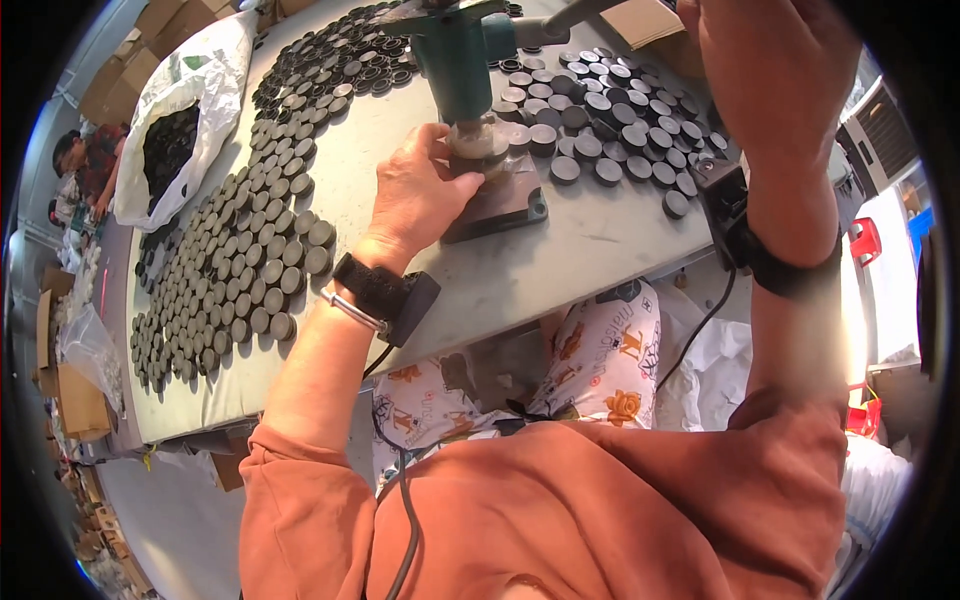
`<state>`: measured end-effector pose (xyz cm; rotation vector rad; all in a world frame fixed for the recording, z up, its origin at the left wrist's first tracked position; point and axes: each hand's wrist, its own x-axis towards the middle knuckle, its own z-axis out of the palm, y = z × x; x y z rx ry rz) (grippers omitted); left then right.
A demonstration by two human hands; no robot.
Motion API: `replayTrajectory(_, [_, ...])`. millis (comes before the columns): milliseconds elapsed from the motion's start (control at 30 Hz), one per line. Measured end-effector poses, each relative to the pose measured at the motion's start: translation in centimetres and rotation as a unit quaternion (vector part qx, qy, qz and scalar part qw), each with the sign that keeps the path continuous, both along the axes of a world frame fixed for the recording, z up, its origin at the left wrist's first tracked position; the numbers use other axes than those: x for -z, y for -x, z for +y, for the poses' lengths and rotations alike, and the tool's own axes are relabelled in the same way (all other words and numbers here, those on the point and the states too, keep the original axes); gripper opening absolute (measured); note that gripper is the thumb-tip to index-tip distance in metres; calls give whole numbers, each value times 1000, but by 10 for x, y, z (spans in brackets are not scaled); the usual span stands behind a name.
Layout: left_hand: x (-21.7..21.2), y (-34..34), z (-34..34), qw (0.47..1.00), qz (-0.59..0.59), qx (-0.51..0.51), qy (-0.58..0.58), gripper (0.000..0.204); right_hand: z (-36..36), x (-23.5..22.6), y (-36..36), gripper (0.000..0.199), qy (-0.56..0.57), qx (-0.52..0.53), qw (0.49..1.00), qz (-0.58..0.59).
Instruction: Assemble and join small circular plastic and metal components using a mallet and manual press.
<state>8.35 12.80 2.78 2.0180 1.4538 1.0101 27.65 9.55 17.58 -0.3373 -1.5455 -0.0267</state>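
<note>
A green hand press (453,75) stands at the far middle of the table, its ram coming down to a pale round tip (473,140) above a dark metal base (505,205). My left hand (415,195) is at the tip, thumb and fingers curled in around the spot beneath it. What they pinch there is hidden. A metal lever (575,18) slants from the press to the upper right and leaves the picture. My right hand (775,65) is raised near that lever, its fingers cut off by the upper edge, so its grip does not show.
Many round grey caps (245,255) cover the table's left side, black ring-shaped ones (340,55) lie behind, and more caps (620,125) lie right of the press. A white sack (190,75) of dark pieces stands far left. Another person (90,165) is beyond it. Cables hang from both wrist bands.
</note>
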Motion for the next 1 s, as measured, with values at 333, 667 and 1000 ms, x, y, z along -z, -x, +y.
replayTrajectory(333, [16, -9, 8, 998, -7, -52, -40, 68, 14, 9, -26, 8, 10, 16, 1000, 2])
replayTrajectory(667, [22, -7, 11, 998, -12, -47, -43, 82, -15, 22, -8, 8, 20, 23, 1000, -4])
replayTrajectory(1000, [22, -12, 11, 996, -43, -64, -51, 91, -25, 31, -7, 7, 9, -55, 998, -10])
